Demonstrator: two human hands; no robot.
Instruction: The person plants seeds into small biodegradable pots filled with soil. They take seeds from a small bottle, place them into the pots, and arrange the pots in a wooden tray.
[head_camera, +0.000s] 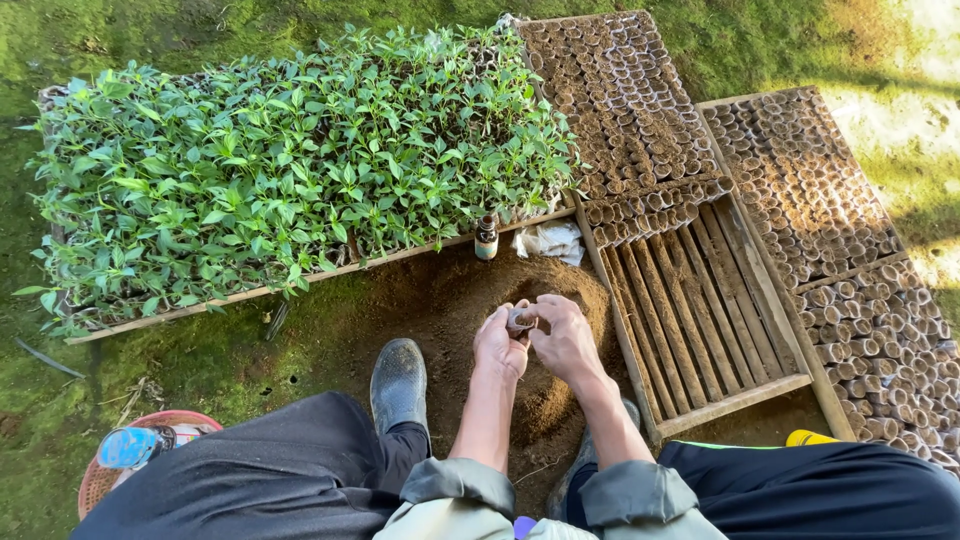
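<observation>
Both hands meet over a mound of brown soil (470, 300) on the ground. My left hand (498, 343) and my right hand (563, 335) together hold a small cylindrical seedling pot (520, 320) between the fingertips. The pot is soil-coloured and sits upright between the thumbs. Whether it is filled, I cannot tell. My left boot (398, 383) rests on the soil just left of the hands.
A wooden tray of green seedlings (290, 160) lies at the left. Slatted wooden trays (690, 320) with several rows of small pots (625, 100) lie to the right, another tray (840, 230) beyond. A small brown bottle (486, 237) and white bag (548, 241) stand behind the mound. A red basket (110, 465) sits bottom left.
</observation>
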